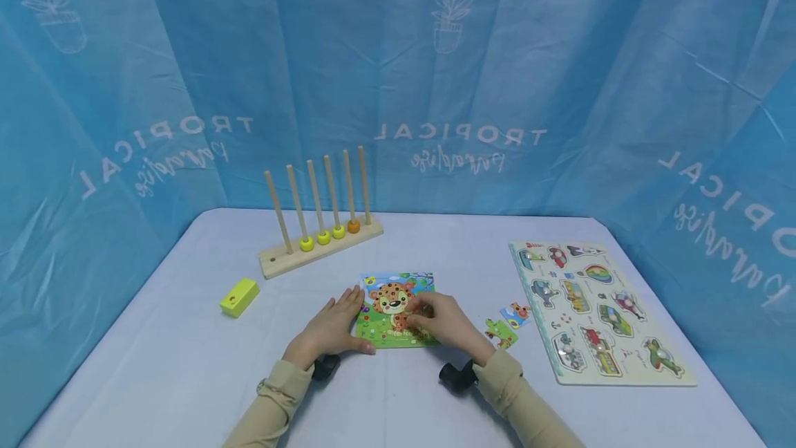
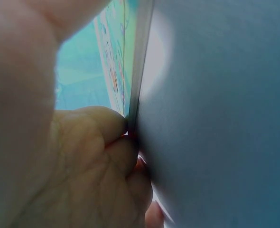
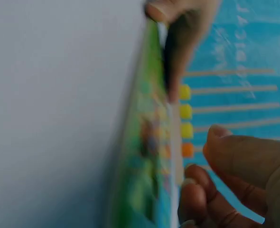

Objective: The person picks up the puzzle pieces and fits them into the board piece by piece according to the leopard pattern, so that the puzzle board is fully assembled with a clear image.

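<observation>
A jigsaw puzzle (image 1: 392, 299) with a leopard cub picture lies at the middle of the table. My left hand (image 1: 334, 327) rests flat at its left side, fingers stretched along the edge and thumb towards the near left corner. In the left wrist view the fingertips (image 2: 116, 124) meet the rim of the puzzle. My right hand (image 1: 444, 320) hovers over the right part of the picture, covering some of it. The right wrist view shows its thumb (image 3: 244, 154) apart from loosely bent fingers, with nothing visible between them. Two loose jigsaw pieces (image 1: 515, 314) lie right of that hand.
A wooden rack (image 1: 323, 249) with upright pegs and several yellow and orange beads stands at the back left. A yellow block (image 1: 239, 297) lies left. On the right is a vehicle peg-puzzle board (image 1: 597, 316). A blue curtain (image 1: 398, 75) surrounds the table.
</observation>
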A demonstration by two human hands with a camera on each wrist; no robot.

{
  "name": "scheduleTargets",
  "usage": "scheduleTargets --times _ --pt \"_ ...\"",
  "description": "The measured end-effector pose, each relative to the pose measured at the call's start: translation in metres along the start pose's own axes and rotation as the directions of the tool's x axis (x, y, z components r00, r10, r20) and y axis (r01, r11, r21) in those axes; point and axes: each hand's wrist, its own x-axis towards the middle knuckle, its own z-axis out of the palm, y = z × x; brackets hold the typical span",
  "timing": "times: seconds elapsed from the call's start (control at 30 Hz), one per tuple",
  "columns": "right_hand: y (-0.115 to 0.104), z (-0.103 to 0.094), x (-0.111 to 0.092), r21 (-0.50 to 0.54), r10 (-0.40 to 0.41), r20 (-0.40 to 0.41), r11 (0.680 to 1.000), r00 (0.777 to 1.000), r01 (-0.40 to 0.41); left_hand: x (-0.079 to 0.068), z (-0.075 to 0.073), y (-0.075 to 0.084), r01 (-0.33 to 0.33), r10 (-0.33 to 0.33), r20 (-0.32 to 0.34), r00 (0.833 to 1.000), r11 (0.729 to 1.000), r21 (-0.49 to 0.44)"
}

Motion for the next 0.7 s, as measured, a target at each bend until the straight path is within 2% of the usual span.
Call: scheduleTargets --times 0.1,0.2,0.3,0.5,0.7 --pt "0.011 -0.023 -0.006 -0.002 0.054 -0.078 0.999 0.996 -0.055 -0.002 -0.001 0.002 0.001 -0.001 0.002 1.000 1.000 0.001" --pt "0.027 -0.049 -0.015 -0.026 0.122 -0.164 0.991 0.979 -0.128 -0.004 -0.002 0.002 0.000 0.000 0.005 1.000 1.000 -0.005" --pt "0.046 -0.075 -0.031 -0.043 0.178 -0.206 0.981 0.962 -0.191 -0.005 -0.003 0.003 -0.003 0.003 0.009 1.000 1.000 -0.010" --pt "0.070 -0.111 -0.064 -0.153 0.207 -0.181 0.960 0.961 -0.235 -0.005 -0.003 0.002 -0.016 0.016 0.000 1.000 1.000 -0.006" --pt "0.075 -0.118 -0.072 -0.256 0.155 -0.086 0.951 0.984 -0.172 -0.003 -0.001 0.002 -0.017 0.017 0.000 1.000 1.000 -0.015"
